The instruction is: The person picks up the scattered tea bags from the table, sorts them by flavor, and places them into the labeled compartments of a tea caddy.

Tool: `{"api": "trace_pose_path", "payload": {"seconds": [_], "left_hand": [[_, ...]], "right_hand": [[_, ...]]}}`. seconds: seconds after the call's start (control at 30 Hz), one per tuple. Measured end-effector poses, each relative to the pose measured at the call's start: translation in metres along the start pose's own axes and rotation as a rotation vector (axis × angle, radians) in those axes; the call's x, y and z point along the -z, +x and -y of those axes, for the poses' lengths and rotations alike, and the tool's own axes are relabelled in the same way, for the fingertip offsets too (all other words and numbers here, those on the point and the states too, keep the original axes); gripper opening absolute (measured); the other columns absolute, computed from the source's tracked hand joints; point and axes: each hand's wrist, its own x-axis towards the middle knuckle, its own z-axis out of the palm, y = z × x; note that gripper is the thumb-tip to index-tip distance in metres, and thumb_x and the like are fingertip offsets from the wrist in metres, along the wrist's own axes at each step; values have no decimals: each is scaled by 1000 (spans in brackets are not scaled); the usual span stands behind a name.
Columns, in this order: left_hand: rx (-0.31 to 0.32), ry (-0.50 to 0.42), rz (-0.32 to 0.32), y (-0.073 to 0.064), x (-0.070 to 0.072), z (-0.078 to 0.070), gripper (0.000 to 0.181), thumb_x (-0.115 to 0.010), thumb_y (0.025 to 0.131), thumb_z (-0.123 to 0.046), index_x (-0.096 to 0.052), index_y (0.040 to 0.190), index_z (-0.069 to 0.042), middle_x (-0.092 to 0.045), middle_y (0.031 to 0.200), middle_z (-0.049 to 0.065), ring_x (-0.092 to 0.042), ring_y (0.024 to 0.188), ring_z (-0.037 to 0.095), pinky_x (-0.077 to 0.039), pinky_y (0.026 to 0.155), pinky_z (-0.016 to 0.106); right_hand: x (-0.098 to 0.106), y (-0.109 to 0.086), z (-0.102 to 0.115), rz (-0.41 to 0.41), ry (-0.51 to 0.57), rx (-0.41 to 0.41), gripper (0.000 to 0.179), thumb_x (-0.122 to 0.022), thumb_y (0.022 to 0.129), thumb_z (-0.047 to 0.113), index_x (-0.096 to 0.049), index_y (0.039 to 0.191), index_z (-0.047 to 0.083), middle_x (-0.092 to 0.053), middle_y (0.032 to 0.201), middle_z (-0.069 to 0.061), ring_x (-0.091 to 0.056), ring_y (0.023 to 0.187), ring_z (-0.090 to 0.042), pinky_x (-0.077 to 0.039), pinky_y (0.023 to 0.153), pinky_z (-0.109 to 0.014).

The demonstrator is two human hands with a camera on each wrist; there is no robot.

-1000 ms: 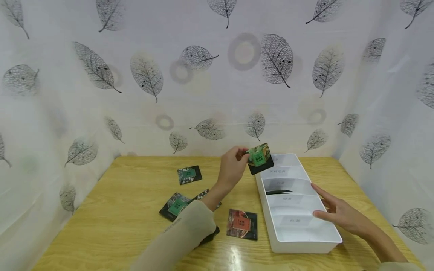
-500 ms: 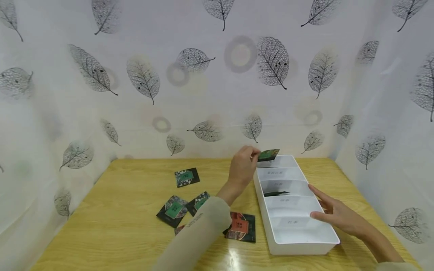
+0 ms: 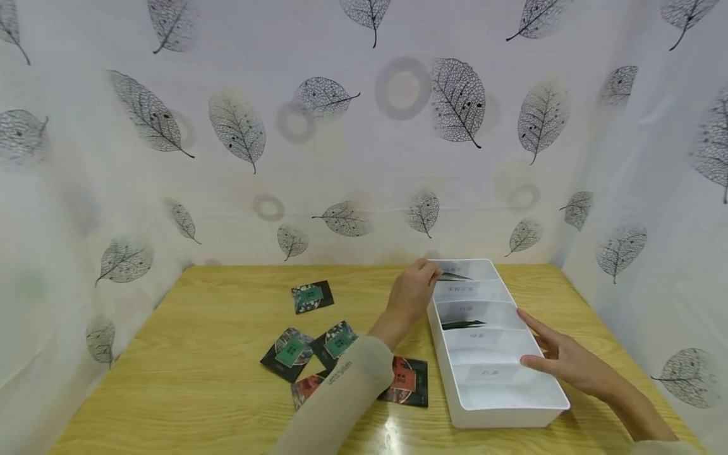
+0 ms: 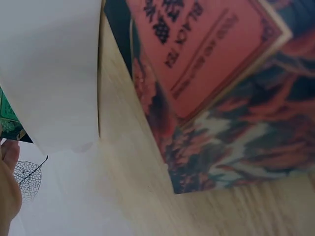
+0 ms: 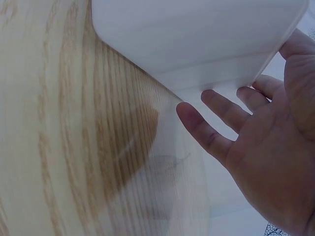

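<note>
In the head view my left hand (image 3: 411,297) is at the far-left corner of the white divided box (image 3: 503,416). It pinches a green-and-black tea sachet (image 3: 455,277), which sits mostly down inside the farthest compartment. The left wrist view catches only a corner of that green sachet (image 4: 9,118) beside the fingers. My right hand (image 3: 574,363) rests against the box's right side, thumb and fingertips at the rim. Its fingers (image 5: 221,110) look spread and fairly straight against the white wall in the right wrist view. Another dark sachet (image 3: 463,325) lies in the middle compartment.
Left of the box, a red black-tea sachet (image 3: 406,382) lies near my left sleeve, which partly covers it. Green-labelled sachets (image 3: 289,354) and a partly hidden red one (image 3: 307,388) are on the wooden table (image 3: 188,379). A leaf-patterned curtain (image 3: 341,158) stands behind.
My left hand has moved right and down, bringing the green sachet from above the box into its farthest compartment. The right hand has stayed on the box's side.
</note>
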Motion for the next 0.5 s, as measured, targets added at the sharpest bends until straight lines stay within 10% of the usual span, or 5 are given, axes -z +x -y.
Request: {"api": "trace_pose_path", "payload": {"seconds": [0.5], "left_hand": [[-17,165,127,-9,-8,9,25,-63,96,2,-79,110,-11,-74,112,2,-67,108,17,-52,97,25]], "right_hand": [[0,-1,1,-10,-25,-9,82,-65,102,11,-15,166,9,-16,165,-32,-30,128,18,-44,96,-15]]}}
